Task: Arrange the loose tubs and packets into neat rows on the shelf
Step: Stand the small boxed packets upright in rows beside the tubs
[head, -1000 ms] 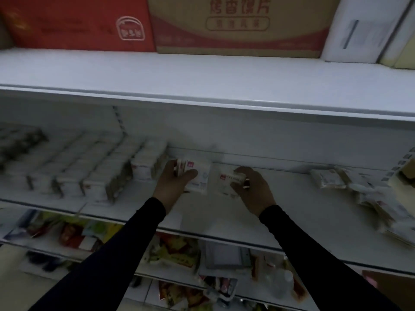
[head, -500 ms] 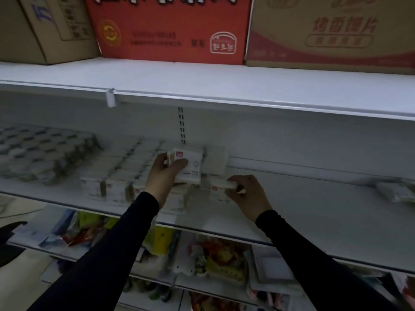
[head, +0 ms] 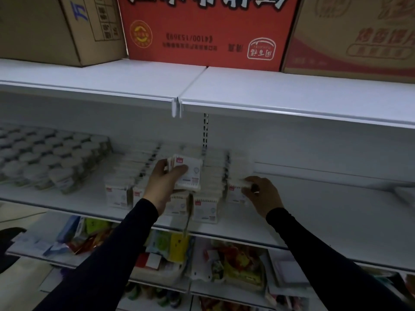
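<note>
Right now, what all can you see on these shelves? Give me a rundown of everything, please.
round tubs: many, pale lids, packed rows on the middle shelf, far left
white packets: many, white with small red labels, rows at the middle shelf's centre
held packets: a small stack, white, lifted above the rows
end packet: one, white, at the right end of the rows
middle shelf: one, white, bare stretch at right
brown carton: one, top shelf left
red carton: one, top shelf centre, print upside down
tan carton: one, red band, top shelf right
colourful snack bags: several, blurred, lower shelf
left hand: grips the held packets, black sleeve
right hand: pinches the end packet, black sleeve
</note>
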Action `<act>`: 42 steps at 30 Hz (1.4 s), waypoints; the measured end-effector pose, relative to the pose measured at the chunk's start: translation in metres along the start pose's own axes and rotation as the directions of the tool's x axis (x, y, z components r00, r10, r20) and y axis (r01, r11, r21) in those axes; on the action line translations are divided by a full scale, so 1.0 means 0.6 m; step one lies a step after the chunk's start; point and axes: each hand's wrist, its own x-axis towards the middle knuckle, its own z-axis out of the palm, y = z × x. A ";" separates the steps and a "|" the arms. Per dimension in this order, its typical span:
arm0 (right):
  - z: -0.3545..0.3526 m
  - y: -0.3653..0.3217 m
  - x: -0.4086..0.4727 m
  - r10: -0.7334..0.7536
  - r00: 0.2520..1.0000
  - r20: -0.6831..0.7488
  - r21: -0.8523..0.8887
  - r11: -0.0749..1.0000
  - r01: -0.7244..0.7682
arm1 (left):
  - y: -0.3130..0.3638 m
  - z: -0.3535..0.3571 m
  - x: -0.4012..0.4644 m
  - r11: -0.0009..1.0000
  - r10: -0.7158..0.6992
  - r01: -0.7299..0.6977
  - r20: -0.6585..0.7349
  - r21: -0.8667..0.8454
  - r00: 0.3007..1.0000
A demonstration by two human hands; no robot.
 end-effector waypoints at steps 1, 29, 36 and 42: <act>0.001 -0.001 0.001 -0.005 1.000 -0.004 0.005 1.000 0.005 | -0.001 0.001 -0.001 1.000 0.003 -0.003 0.005 0.005 1.000; -0.074 -0.080 -0.041 -0.005 0.988 0.154 0.598 0.796 -0.089 | -0.024 0.106 -0.029 0.999 -0.038 0.036 0.163 0.020 0.986; -0.073 -0.011 -0.046 0.072 0.997 -0.003 0.321 0.945 -0.067 | -0.010 0.062 -0.016 0.999 0.034 -0.034 -0.015 0.019 0.999; -0.025 -0.002 -0.055 -0.007 0.993 0.120 0.122 0.993 -0.008 | -0.025 0.046 -0.019 0.999 0.014 -0.013 -0.011 0.032 1.000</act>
